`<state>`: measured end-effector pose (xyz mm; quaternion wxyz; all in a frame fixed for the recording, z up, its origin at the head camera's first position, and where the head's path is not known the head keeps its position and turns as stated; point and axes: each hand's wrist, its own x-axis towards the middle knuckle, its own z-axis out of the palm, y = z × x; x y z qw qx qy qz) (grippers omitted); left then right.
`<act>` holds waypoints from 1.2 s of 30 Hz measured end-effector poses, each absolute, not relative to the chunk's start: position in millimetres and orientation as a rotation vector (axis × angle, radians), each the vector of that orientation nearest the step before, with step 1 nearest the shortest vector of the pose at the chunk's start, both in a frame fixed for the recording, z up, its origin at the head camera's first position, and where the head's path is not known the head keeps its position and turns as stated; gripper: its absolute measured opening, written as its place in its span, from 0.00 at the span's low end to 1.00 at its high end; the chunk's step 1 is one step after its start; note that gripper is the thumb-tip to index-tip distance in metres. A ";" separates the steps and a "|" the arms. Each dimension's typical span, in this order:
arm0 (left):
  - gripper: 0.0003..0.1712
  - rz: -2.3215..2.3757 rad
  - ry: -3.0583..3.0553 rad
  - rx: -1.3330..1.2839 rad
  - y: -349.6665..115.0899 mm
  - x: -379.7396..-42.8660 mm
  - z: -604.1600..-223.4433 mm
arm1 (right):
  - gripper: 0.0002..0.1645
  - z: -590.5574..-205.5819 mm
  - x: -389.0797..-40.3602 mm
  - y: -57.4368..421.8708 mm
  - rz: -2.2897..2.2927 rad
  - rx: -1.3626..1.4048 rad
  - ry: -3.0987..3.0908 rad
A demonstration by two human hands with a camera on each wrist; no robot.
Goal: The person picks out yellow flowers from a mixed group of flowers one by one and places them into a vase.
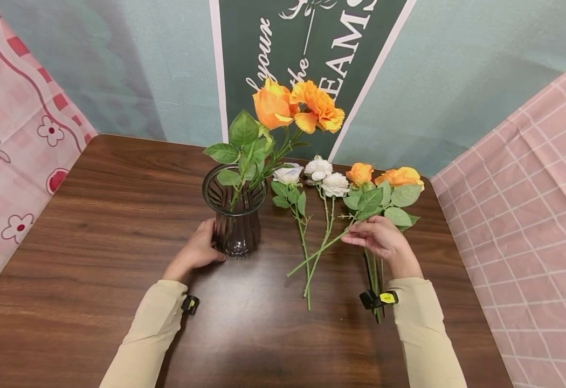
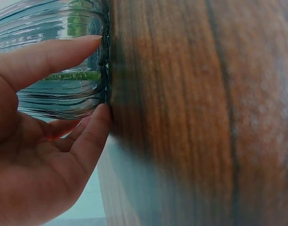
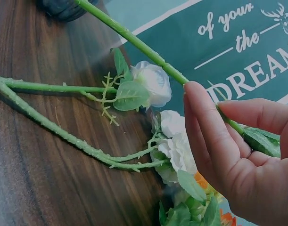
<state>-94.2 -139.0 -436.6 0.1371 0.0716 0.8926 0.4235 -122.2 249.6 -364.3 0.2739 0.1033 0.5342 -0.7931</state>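
Head view, right hand (image 1: 379, 237) pinching stem (image 1: 319, 251) below leaves (image 1: 371, 201), left hand (image 1: 198, 248) gripping vase (image 1: 238, 231) near base.

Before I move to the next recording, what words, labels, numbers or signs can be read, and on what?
"of your": green banner, right wrist view
"the": same banner
"DREAM": same banner, running to the frame's edge; the head view shows "EAMS"
Right wristband, yellow label: marked, too small to read
Left wristband: yellow patch, nothing legible
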 end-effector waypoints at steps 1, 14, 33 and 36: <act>0.50 1.228 2.581 0.205 -138.9 -94.2 -436.4 | 0.20 -363.5 -122.7 249.4 -2.131 0.270 1.435; 0.50 1.239 2.579 0.204 -137.9 -93.6 -434.5 | 0.19 -353.6 -125.4 245.9 -2.146 0.252 1.387; 0.50 1.237 2.594 0.206 -138.5 -92.6 -436.7 | 0.18 -343.3 -125.0 243.2 -2.180 0.250 1.387; 0.50 1.236 2.595 0.208 -138.8 -92.6 -436.9 | 0.17 -342.1 -124.7 243.4 -2.185 0.251 1.390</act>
